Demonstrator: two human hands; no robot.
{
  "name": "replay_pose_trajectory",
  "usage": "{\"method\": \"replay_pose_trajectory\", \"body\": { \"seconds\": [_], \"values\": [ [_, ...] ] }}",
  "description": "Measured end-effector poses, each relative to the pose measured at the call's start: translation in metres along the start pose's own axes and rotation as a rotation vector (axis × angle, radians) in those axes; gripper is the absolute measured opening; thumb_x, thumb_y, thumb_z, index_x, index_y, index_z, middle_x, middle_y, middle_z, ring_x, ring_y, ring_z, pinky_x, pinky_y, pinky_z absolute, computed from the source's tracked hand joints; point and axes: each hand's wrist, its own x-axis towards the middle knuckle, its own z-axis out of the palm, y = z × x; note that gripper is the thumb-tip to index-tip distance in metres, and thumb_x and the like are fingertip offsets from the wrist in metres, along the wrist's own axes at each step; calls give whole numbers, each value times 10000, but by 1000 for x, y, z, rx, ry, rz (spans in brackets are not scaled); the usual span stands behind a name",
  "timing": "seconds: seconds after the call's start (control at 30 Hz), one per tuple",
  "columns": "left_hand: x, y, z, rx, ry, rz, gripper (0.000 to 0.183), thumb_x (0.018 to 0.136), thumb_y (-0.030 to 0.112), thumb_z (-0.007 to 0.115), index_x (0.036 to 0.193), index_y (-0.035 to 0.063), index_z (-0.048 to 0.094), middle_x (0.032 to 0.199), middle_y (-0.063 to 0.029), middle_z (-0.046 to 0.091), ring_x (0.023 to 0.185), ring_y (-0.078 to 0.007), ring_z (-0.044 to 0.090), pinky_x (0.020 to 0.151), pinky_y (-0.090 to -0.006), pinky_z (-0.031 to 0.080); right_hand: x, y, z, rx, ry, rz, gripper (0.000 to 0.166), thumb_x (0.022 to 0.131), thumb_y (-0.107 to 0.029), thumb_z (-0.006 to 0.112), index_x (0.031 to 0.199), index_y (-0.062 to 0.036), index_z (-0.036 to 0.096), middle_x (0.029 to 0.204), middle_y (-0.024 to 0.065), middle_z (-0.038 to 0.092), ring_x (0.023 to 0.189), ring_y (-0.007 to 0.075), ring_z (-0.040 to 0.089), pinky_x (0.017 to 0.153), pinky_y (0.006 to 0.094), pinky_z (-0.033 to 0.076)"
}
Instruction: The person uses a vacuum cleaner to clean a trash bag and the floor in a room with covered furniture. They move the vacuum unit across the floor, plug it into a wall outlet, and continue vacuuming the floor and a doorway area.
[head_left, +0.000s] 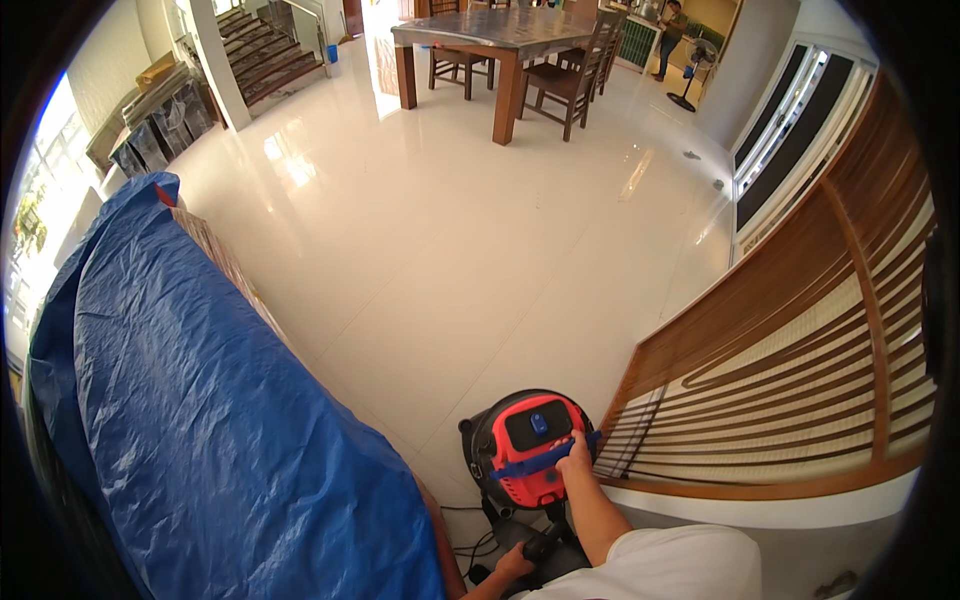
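Observation:
In front of me on the floor stands a red and black canister vacuum cleaner (534, 489) with a blue switch (538, 424) on its top. My right hand (576, 454) grips the blue carrying handle (525, 467) across the lid. Lower down, my left hand (514, 561) is closed around a black hose grip (537, 548). Part of the hose is hidden by my arm and body. A black power cord (474, 553) lies in loops on the floor left of the vacuum.
A blue tarpaulin (225, 390) covers a long bulky thing at left. A wooden slatted panel (795, 390) stands at right. Farther off are a table (510, 28), wooden chairs (559, 79), stairs (262, 52), a pedestal fan (691, 75) and a person (670, 37).

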Motion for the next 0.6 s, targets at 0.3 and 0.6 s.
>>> {"method": "replay_pose_trajectory", "body": {
  "seconds": [0.3,0.6],
  "values": [
    [32,-31,-23,29,46,-34,679,608,233,579,1236,124,346,1041,-148,548,981,-273,525,821,-340,410,4,9,8,52,-194,23,110,628,-108,497,571,-115,402,507,7,395,452,183,406,516,360,388],
    [26,-20,-33,-38,45,-39,693,591,221,581,1235,124,345,1022,-150,554,956,-271,537,797,-340,421,9,-20,60,138,-169,-70,125,645,-96,496,584,-96,387,526,18,385,466,174,391,511,344,382]
  ]
}}
